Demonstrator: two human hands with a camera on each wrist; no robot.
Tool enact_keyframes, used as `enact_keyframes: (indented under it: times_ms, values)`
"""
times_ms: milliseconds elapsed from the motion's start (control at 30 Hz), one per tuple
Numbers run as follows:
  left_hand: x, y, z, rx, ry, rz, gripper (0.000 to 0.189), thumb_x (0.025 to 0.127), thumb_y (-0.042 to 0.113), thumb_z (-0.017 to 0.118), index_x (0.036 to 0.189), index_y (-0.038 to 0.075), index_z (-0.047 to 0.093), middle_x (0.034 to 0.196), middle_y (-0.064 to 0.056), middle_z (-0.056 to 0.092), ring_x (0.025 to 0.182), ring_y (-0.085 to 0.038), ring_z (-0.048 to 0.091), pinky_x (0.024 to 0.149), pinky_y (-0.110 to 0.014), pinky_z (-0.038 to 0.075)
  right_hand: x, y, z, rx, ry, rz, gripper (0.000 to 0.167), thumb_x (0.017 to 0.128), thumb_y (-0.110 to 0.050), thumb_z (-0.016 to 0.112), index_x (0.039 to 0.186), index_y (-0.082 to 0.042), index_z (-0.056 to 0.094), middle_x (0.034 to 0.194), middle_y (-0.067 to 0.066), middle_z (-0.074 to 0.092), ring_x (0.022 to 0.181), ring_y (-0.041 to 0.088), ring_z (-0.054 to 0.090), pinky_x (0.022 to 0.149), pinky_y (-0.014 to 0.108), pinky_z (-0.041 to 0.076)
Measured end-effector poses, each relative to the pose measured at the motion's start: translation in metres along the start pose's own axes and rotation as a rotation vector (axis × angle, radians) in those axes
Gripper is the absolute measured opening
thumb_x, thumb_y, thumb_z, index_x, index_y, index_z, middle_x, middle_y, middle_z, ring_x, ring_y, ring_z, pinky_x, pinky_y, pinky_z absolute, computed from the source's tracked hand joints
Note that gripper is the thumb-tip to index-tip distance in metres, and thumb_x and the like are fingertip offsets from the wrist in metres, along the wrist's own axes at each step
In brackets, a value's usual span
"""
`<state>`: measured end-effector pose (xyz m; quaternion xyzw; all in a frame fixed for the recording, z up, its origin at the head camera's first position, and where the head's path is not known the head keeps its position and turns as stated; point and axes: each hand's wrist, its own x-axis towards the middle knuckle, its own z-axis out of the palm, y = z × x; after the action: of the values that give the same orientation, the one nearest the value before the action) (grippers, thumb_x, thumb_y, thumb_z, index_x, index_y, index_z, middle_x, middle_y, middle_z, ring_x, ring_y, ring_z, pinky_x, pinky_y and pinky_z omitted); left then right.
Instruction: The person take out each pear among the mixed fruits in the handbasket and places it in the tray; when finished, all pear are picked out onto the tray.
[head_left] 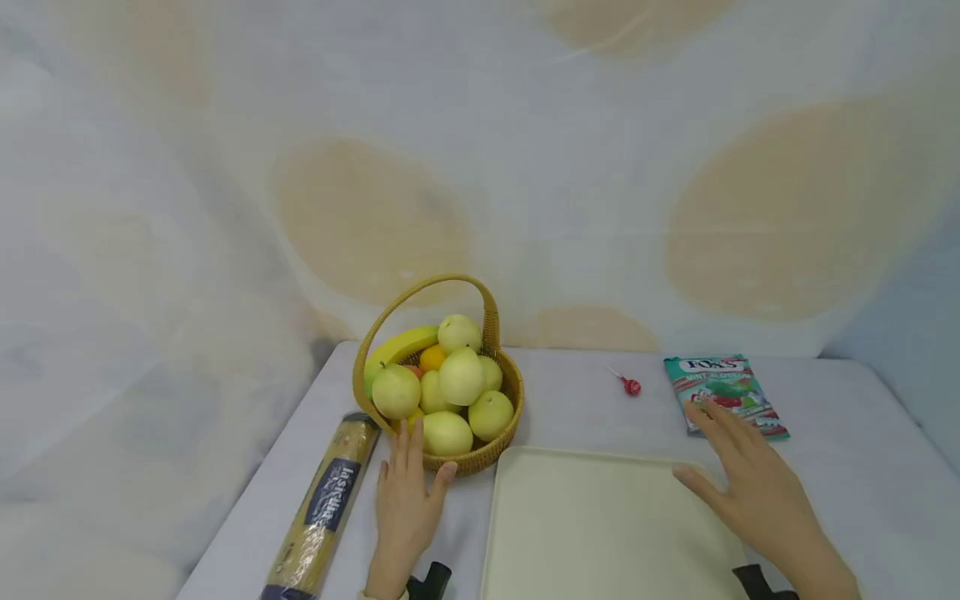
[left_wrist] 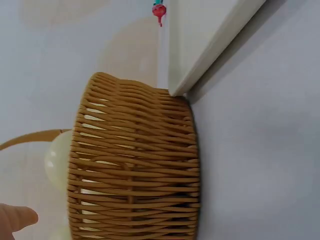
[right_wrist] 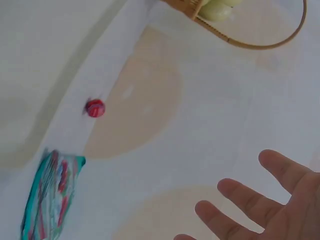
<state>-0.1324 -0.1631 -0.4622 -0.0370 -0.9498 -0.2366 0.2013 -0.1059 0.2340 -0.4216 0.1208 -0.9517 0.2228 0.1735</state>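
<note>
In the head view my left hand point(head_left: 407, 500) has its fingers straight, at the front rim of a wicker basket point(head_left: 480, 460); contact with the rim is hard to tell. Green apples point(head_left: 461, 377), a banana point(head_left: 405, 343) and an orange point(head_left: 432, 358) fill the basket. My right hand point(head_left: 757, 483) hovers with fingers spread over the right side of a cream tray point(head_left: 600, 517), its fingertips overlapping a teal Fox's candy bag point(head_left: 720, 383) in the view. In the right wrist view that hand point(right_wrist: 280, 210) holds nothing.
A long pack of pasta point(head_left: 322, 508) lies along the table's left side. Behind the tray sits a red lollipop point(head_left: 632, 387) with a white stick. Patterned white cloth point(head_left: 570, 208) rises behind the table.
</note>
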Motion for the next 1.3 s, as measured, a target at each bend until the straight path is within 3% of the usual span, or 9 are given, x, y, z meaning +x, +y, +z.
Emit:
enact_keyframes:
  times_ms: [67, 233, 333, 567, 767, 1300]
  values:
    - [-0.002, -0.002, 0.005, -0.037, -0.011, -0.028, 0.073, 0.096, 0.045, 0.053, 0.152, 0.004, 0.028, 0.155, -0.026, 0.028, 0.140, -0.049, 0.031, 0.104, -0.072, 0.029, 0.012, -0.008, 0.000, 0.014, 0.004, -0.028, 0.077, 0.088, -0.041, 0.068, 0.153, -0.024, 0.031, 0.153, 0.017, 0.037, 0.131, 0.049, 0.040, 0.090, 0.072, 0.037]
    - [-0.005, -0.007, 0.016, -0.124, -0.068, -0.075, 0.072, 0.097, 0.038, 0.055, 0.153, 0.003, 0.024, 0.159, -0.025, 0.018, 0.140, -0.048, 0.032, 0.106, -0.072, 0.026, 0.035, -0.026, 0.008, 0.088, 0.021, -0.100, 0.073, 0.088, -0.036, 0.070, 0.151, -0.023, 0.035, 0.148, 0.017, 0.044, 0.129, 0.043, 0.043, 0.090, 0.067, 0.042]
    - [-0.005, -0.010, 0.019, -0.164, -0.063, -0.073, 0.073, 0.097, 0.035, 0.057, 0.153, 0.002, 0.023, 0.160, -0.025, 0.015, 0.137, -0.051, 0.034, 0.108, -0.071, 0.026, 0.045, -0.035, 0.018, 0.185, 0.018, -0.123, 0.070, 0.089, -0.030, 0.069, 0.150, -0.022, 0.036, 0.148, 0.016, 0.043, 0.132, 0.042, 0.041, 0.094, 0.067, 0.040]
    - [-0.008, -0.018, 0.022, -0.231, -0.020, -0.060, 0.074, 0.096, 0.030, 0.060, 0.152, -0.001, 0.023, 0.161, -0.024, 0.013, 0.137, -0.052, 0.032, 0.106, -0.070, 0.030, 0.072, -0.056, 0.050, 0.445, 0.024, -0.129, 0.060, 0.092, -0.018, 0.065, 0.146, -0.008, 0.041, 0.148, 0.017, 0.044, 0.131, 0.038, 0.045, 0.098, 0.056, 0.045]
    - [-0.011, -0.020, 0.024, -0.281, -0.045, -0.079, 0.075, 0.097, 0.032, 0.057, 0.153, -0.002, 0.020, 0.162, -0.021, 0.010, 0.143, -0.046, 0.024, 0.110, -0.064, 0.030, 0.096, -0.074, 0.070, 0.590, -0.002, -0.105, 0.056, 0.093, -0.016, 0.064, 0.143, -0.003, 0.042, 0.143, 0.018, 0.048, 0.126, 0.037, 0.050, 0.097, 0.053, 0.049]
    - [-0.013, -0.017, 0.023, -0.279, -0.055, -0.070, 0.077, 0.096, 0.032, 0.058, 0.153, -0.001, 0.019, 0.162, -0.021, 0.010, 0.144, -0.045, 0.023, 0.112, -0.061, 0.030, 0.136, -0.114, 0.106, 0.731, -0.037, -0.046, 0.063, 0.096, -0.023, 0.061, 0.148, -0.005, 0.032, 0.147, 0.019, 0.042, 0.130, 0.040, 0.045, 0.101, 0.054, 0.045]
